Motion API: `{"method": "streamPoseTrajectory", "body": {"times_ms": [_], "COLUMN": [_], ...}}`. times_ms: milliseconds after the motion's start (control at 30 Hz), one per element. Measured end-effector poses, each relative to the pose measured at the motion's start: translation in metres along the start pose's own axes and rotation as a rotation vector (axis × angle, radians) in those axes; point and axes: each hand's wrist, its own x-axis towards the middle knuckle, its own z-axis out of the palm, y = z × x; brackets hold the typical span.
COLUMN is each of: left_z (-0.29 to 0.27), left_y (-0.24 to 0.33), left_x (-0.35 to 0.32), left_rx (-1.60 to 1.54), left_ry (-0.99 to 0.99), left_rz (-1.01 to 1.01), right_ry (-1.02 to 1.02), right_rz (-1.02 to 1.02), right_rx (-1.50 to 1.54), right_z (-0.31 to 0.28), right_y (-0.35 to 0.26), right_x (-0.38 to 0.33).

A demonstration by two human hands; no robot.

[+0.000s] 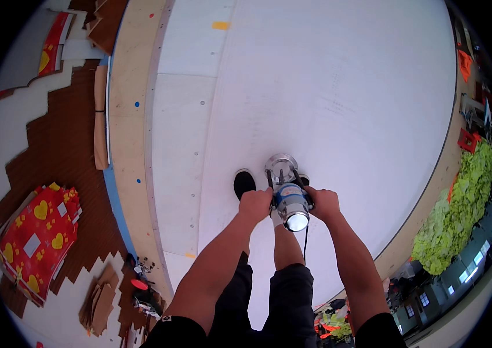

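Note:
An electric cloth drill [292,200] stands in front of me, with a silver motor body, a blue band and a bright round top. Its round metal base [281,163] is on the large white sheet [338,110] underfoot. My left hand [256,204] is wrapped around the drill's left side handle. On the other side handle, my right hand [322,204] is closed too. A thin dark cord [305,243] hangs from the motor toward me. The drill bit cannot be made out. My dark shoe [244,184] rests left of the base; the other is partly hidden behind the drill.
A wooden table edge [127,110] runs along the left, above a brown floor with red printed cardboard [40,238] and brown cardboard pieces [101,301]. Beyond the right edge lies a heap of lime-green fabric [460,209] near a red stool [467,140].

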Motion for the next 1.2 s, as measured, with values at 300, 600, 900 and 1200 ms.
{"method": "streamPoseTrajectory", "body": {"times_ms": [300,600,900,1200], "left_z": [0.017,0.019,0.034,0.038], "left_y": [-0.016,-0.007,-0.005,-0.003], "left_x": [0.043,0.046,0.044,0.045], "left_rx": [0.073,0.067,0.048,0.056], "left_ry": [0.012,0.015,0.052,0.073], "left_rz": [0.003,-0.095,-0.138,-0.142], "right_ry": [0.033,0.084,0.052,0.0], "right_rz": [0.002,-0.088,-0.152,-0.162], "right_rx": [0.005,-0.005,-0.056,-0.072], "right_z": [0.008,0.003,0.003,-0.007], "right_y": [0.016,0.024,0.035,0.036], "right_x": [0.039,0.051,0.061,0.063]}}
